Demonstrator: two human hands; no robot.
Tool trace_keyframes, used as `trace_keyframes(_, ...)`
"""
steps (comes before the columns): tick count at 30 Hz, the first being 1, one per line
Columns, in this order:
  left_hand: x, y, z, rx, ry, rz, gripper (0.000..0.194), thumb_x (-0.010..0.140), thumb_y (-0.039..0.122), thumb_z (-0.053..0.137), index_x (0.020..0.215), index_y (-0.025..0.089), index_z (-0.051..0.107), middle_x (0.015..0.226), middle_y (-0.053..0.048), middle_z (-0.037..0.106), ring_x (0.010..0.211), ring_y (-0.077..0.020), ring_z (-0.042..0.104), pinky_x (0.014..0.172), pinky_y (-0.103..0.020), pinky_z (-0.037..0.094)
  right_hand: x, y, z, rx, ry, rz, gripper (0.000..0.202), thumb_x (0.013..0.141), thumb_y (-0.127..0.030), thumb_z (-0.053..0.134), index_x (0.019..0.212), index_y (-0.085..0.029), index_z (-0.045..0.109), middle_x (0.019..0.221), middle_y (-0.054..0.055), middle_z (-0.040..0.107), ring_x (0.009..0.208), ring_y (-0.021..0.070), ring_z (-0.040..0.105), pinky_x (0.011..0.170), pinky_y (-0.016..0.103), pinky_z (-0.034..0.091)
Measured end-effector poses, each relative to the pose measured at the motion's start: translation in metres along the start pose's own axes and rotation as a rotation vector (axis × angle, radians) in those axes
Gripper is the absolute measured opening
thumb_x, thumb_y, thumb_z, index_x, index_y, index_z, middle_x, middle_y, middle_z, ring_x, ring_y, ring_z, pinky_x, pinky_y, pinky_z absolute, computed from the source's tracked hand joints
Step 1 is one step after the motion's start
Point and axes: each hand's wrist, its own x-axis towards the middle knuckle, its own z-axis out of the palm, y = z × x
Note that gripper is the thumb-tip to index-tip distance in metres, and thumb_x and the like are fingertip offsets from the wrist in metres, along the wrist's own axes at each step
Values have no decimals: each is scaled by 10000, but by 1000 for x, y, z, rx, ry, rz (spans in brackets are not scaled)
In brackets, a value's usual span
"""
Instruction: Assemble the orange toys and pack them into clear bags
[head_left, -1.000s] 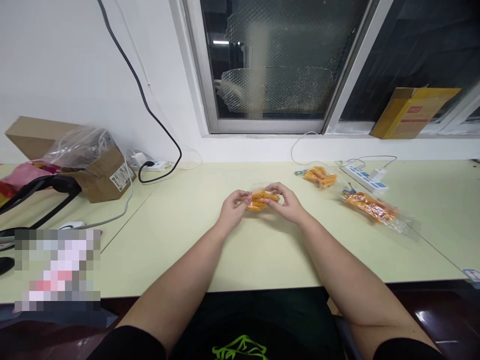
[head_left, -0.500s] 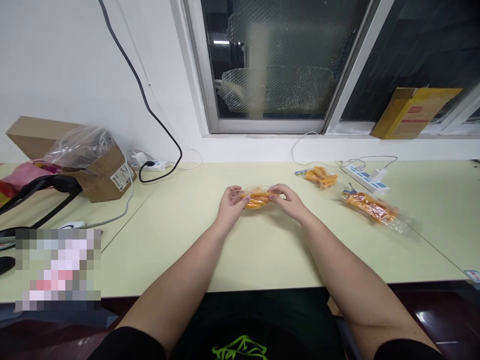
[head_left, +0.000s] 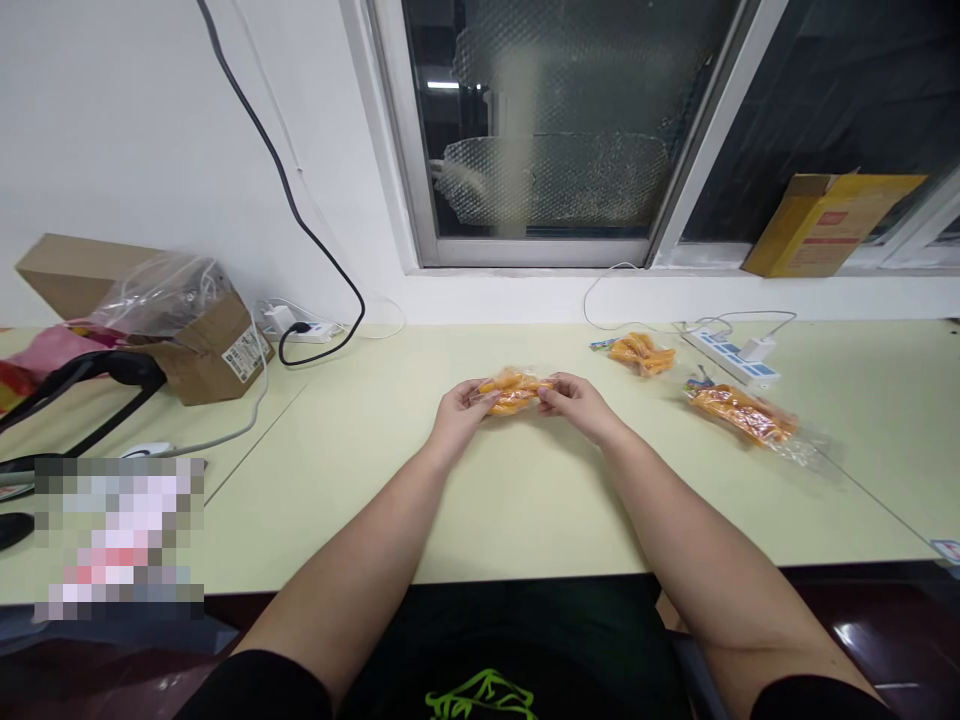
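A clear plastic packet with orange pieces inside [head_left: 514,390] is held between both hands over the middle of the pale green table [head_left: 517,500]. My left hand [head_left: 461,413] grips its left end, thumb on the near side. On the packet's right end my right hand [head_left: 574,402] has its thumb and fingers closed. To the right lie two more orange items: a small bundle [head_left: 641,354] with a blue tag, and a longer one in clear wrapping [head_left: 742,413].
White power strips [head_left: 731,358] with cables lie by the wall, right and left. An open cardboard box [head_left: 202,350] with plastic film, a black frame [head_left: 97,370] and a pixelated item are at left. A yellow carton [head_left: 825,225] leans on the window.
The fingers of both hands have curled in closer around the packet's ends, and its orange contents have bunched up a little higher. The other items lie as before.
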Motion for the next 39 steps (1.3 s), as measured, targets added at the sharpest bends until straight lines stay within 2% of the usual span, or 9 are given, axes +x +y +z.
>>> trace_keyframes(3, -1, 2, 0, 36, -5, 10, 517, 644, 474, 885, 1007, 144, 719, 958, -96, 757, 898, -233, 718, 857, -397, 589, -1, -3, -4, 40, -42, -3, 439, 711, -559, 822, 909, -191, 688, 776, 19, 688, 715, 162, 675, 752, 346, 610)
trace_keyframes(9, 0, 4, 0, 65, 22, 34, 485, 694, 497, 849, 984, 135, 708, 929, -81, 745, 828, -198, 711, 790, -351, 603, -1, -7, -5, -24, -40, -36, 418, 764, -576, 767, 870, -177, 700, 749, 11, 647, 695, 140, 627, 753, 336, 586)
trace_keyframes(19, 4, -4, -6, -43, -70, 41, 590, 666, 304, 881, 1189, 169, 645, 1200, -129, 701, 1078, -238, 692, 1013, -465, 535, 1, -3, 1, 29, 62, -22, 394, 756, -516, 769, 963, -206, 642, 899, 26, 658, 808, 171, 679, 815, 377, 611)
trace_keyframes(24, 6, -7, -7, -49, -95, 46, 587, 671, 305, 880, 1184, 156, 639, 1142, -122, 718, 1036, -232, 703, 1023, -483, 528, 1, -7, 2, 15, 133, -30, 390, 800, -569, 701, 957, -219, 632, 966, 23, 628, 804, 158, 664, 788, 363, 623)
trace_keyframes(29, 5, -4, -7, -15, -80, 47, 582, 652, 288, 888, 1157, 144, 638, 1090, -111, 729, 1023, -218, 702, 1014, -445, 530, 0, -6, 5, -133, 184, -133, 393, 821, -561, 675, 1052, -249, 611, 984, 9, 585, 802, 148, 638, 734, 323, 607)
trace_keyframes(32, 4, -2, -7, 0, -51, 54, 553, 641, 288, 892, 1112, 147, 638, 1009, -90, 735, 996, -208, 704, 998, -424, 534, 0, -4, 6, -192, 174, -193, 352, 849, -558, 637, 997, -239, 624, 999, 20, 620, 843, 160, 624, 757, 314, 586)
trace_keyframes(36, 5, -3, -7, 38, -2, 64, 495, 634, 314, 891, 1028, 159, 635, 863, -38, 703, 838, -173, 697, 899, -394, 565, 3, -1, 6, -231, 207, -228, 327, 884, -547, 597, 899, -223, 637, 908, 16, 655, 840, 174, 624, 805, 329, 560)
trace_keyframes(39, 6, -2, -6, 128, 61, 109, 431, 642, 349, 879, 956, 170, 645, 782, -9, 650, 744, -153, 646, 767, -332, 568, 4, -1, 5, -236, 224, -226, 343, 900, -559, 573, 905, -225, 652, 930, 24, 681, 881, 188, 643, 818, 332, 553)
